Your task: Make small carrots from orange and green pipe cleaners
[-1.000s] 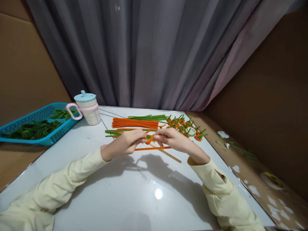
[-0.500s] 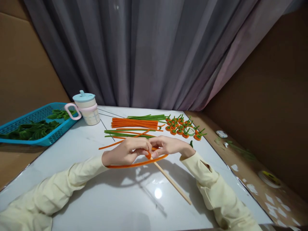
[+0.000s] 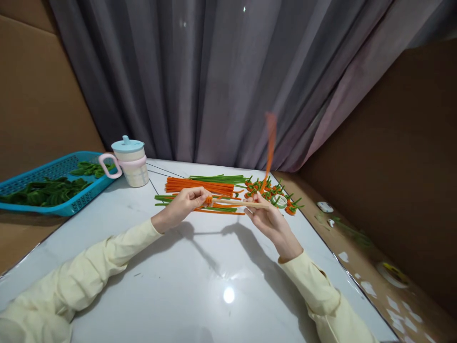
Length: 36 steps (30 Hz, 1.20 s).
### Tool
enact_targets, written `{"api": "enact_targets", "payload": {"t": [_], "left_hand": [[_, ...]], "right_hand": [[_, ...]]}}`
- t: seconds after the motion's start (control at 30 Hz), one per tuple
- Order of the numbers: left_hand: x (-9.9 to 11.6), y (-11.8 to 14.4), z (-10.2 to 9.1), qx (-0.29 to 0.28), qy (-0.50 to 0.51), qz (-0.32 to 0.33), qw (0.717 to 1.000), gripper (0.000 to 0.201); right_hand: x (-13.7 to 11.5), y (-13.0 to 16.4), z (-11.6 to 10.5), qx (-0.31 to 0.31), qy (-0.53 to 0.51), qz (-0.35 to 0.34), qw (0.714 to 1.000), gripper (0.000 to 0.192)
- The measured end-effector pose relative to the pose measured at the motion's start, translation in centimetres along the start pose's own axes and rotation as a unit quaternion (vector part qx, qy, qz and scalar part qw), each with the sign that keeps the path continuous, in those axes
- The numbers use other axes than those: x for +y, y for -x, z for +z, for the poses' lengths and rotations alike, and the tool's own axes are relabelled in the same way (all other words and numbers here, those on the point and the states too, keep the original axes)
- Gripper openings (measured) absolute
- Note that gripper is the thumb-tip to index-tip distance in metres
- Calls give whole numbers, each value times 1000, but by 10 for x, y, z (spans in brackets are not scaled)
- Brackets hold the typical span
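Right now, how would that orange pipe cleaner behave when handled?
Probably floppy: the orange pipe cleaner blurs upward from the right hand. Likely bendable: its other end coils round the wooden stick at the left hand. Seemingly light.

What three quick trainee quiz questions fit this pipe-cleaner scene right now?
1. True or false: the left hand pinches an orange coil at one end of the thin wooden stick.
2. Which container holds the green loops? A) blue plastic basket B) lidded cream cup
3. Fill in: the loose tail of the orange pipe cleaner points ___ from the right hand.

Key: 1 true; 2 A; 3 upward.
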<state>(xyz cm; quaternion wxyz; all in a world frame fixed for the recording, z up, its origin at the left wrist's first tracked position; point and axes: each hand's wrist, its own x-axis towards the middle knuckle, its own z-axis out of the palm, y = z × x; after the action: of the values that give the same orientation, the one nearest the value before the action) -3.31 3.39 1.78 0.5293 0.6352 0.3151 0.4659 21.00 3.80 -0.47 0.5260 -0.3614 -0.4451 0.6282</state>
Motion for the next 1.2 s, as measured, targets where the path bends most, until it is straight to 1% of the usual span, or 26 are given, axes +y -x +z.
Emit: {"api": "enact_targets", "payload": {"t": [0.07, 0.1, 0.13, 0.17, 0.2, 0.23, 0.3, 0.33, 0.37, 0.4, 0.43, 0.47, 0.5, 0.53, 0.57, 0.6, 0.63, 0.67, 0.7, 0.73, 0.8, 0.87, 0.97, 1.03, 1.1, 1.2], "left_hand": [[5, 2, 3, 2, 17, -4, 1000, 28], [7, 3, 4, 8, 28, -7, 1000, 27], [10, 4, 4, 18, 45, -14, 999, 26], [12, 4, 4, 31, 64, -24, 997, 24], [14, 4, 3, 47, 84, -35, 995, 22], [16, 4, 2, 61, 100, -45, 992, 21], [18, 4, -1, 84, 122, -58, 987, 19], [18, 4, -2, 91, 125, -59, 986, 18], [18, 4, -2, 95, 126, -59, 986, 17], [18, 4, -2, 99, 129, -61, 985, 16], [17, 4, -1, 102, 132, -64, 984, 16], [17, 4, 0, 104, 134, -66, 983, 16], [16, 4, 2, 104, 136, -69, 983, 17], [15, 5, 4, 102, 137, -72, 983, 17], [15, 6, 7, 99, 138, -74, 983, 18], [15, 6, 9, 96, 138, -76, 983, 18], [14, 7, 11, 93, 138, -76, 983, 18], [14, 7, 13, 90, 136, -75, 984, 18], [14, 8, 14, 89, 133, -73, 984, 17], [13, 8, 15, 89, 129, -71, 985, 16], [12, 7, 14, 92, 116, -65, 987, 16], [9, 6, 12, 104, 96, -56, 988, 19], [4, 4, 10, 134, 48, -32, 989, 25], [1, 5, 11, 153, 4, -11, 988, 28], [0, 8, 14, 170, -43, 16, 984, 27], [1, 11, 19, 178, -110, 68, 975, 22]], "right_hand": [[2, 5, 1, 25, -2, -3, 1000, 22], [1, 10, 2, 30, -2, 13, 999, 22], [0, 16, 4, 33, 0, 37, 999, 21], [-1, 24, 6, 29, 6, 81, 996, 20], [-3, 32, 7, 19, 19, 129, 991, 21], [-6, 41, 8, 12, 44, 158, 986, 24], [-11, 61, 9, -3, 135, 169, 976, 37], [-14, 70, 9, -2, 201, 167, 965, 45], [-18, 79, 10, -1, 277, 167, 946, 53], [-21, 86, 11, 8, 359, 159, 920, 58], [-24, 93, 14, 26, 440, 134, 887, 62], [-26, 97, 18, 52, 511, 79, 854, 63], [-27, 100, 25, 83, 571, -9, 817, 60], [-27, 99, 33, 103, 612, -112, 776, 54], [-25, 95, 42, 104, 636, -202, 738, 45], [-22, 88, 52, 90, 647, -269, 708, 34], [-18, 79, 62, 65, 652, -306, 691, 27], [-13, 68, 72, 38, 660, -315, 681, 26], [-8, 57, 81, 15, 669, -305, 677, 25], [-3, 46, 89, -4, 680, -278, 678, 22], [4, 29, 99, -14, 701, -233, 674, 15], [7, 20, 104, -19, 726, -228, 648, 16], [5, 21, 104, -31, 768, -258, 586, 23], [3, 24, 103, -42, 787, -264, 556, 21], [1, 27, 101, -55, 798, -253, 544, 20], [-6, 30, 97, -70, 807, -231, 539, 17]]}}
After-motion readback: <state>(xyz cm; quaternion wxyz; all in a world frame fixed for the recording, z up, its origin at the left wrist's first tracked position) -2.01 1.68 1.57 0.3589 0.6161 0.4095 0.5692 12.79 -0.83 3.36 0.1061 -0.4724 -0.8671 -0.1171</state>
